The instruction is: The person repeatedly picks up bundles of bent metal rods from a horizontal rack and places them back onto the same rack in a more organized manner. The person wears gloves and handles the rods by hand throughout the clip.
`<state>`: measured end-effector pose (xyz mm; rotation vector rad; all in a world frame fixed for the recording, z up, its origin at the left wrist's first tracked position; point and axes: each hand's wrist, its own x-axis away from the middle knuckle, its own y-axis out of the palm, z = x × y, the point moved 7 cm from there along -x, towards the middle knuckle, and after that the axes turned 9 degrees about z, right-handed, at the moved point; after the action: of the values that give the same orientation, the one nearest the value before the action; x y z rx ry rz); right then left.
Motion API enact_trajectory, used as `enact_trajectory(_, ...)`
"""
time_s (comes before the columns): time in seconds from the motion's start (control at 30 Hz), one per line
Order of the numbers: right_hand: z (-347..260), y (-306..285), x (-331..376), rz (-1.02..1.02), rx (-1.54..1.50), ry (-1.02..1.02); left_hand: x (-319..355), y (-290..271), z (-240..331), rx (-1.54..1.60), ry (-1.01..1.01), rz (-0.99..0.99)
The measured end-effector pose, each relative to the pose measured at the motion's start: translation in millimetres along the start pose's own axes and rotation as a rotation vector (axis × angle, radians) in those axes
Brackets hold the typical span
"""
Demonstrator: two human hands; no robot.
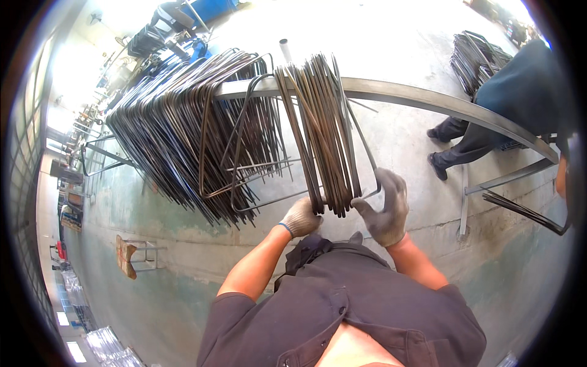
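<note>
A bundle of bent metal rods [324, 140] hangs over a long metal bar [397, 90] in front of me, its lower ends pointing toward my body. My left hand [301, 218], in a light knitted glove, is closed at the left side of those ends; its fingertips are partly hidden behind them. On the other side, my gloved right hand [388, 211] has its thumb and fingers spread apart. The thumb touches the rightmost rod ends, and a bent rod's corner lies between thumb and fingers. Single bent rod frames [239, 153] hang just left of the bundle.
A dense row of bent rod frames [165, 134] fills the bar's left part. A small wooden-topped stool [125, 257] stands at left. At right, another person [520, 98] stands beyond the bar, near stacked rod frames [474, 61]. A support leg [464, 202] holds the bar.
</note>
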<state>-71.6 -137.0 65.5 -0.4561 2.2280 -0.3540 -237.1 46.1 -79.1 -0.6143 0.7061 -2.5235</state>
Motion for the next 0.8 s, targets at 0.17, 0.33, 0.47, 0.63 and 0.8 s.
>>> enact_trajectory(0.17,-27.5,-6.2,10.5,-0.029,0.085,-0.149,13.8,-110.4,43.9,-0.248,0.408,0.652)
enact_trajectory(0.33,-37.0,34.1,25.4,-0.143,0.164,-0.118,14.0,-243.7,11.6,-0.109,0.343,1.233)
enact_trajectory(0.47,-30.3,48.5,30.8,-0.109,0.326,-0.074,-26.7,-291.1,-62.9,-0.115,-0.153,1.001)
enact_trajectory(0.63,-8.0,30.1,35.4,0.055,0.575,-0.001,-65.5,-278.6,-117.8,-0.045,-0.184,0.783)
enact_trajectory(0.8,-48.5,61.3,25.7,-0.045,0.159,0.068,-95.4,-248.9,-148.1,0.133,-0.218,0.585)
